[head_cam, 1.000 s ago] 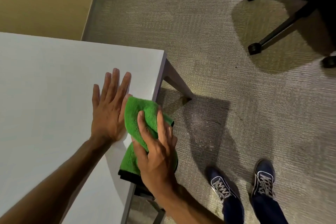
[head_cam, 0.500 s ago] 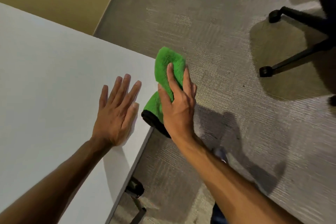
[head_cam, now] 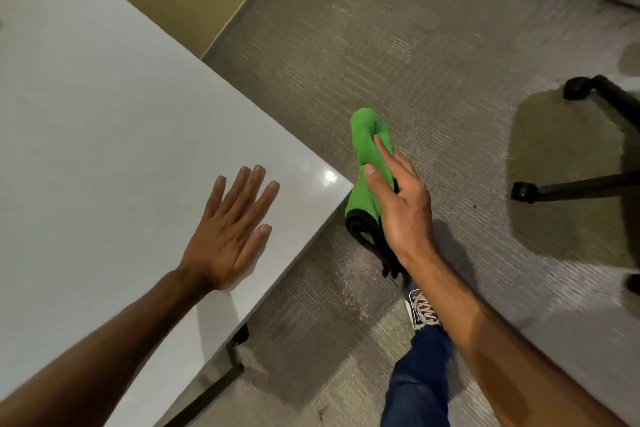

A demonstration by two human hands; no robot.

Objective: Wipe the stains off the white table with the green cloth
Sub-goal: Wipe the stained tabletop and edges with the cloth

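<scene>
Resting flat on the white worktop (head_cam: pixel 104 135), left hand (head_cam: pixel 230 236) has fingers spread. Right hand (head_cam: pixel 403 208) is clamped on the green cloth (head_cam: pixel 369 163), held off the worktop's corner, above carpet (head_cam: pixel 415 62).

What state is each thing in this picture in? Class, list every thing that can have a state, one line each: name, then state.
Green cloth: folded, held off the table beside its corner.
Right hand: closed on the cloth.
Left hand: open, flat on the table.
White table: bare where seen, no stain visible.
Office chair: only its wheeled base shows, standing on the carpet.
</scene>
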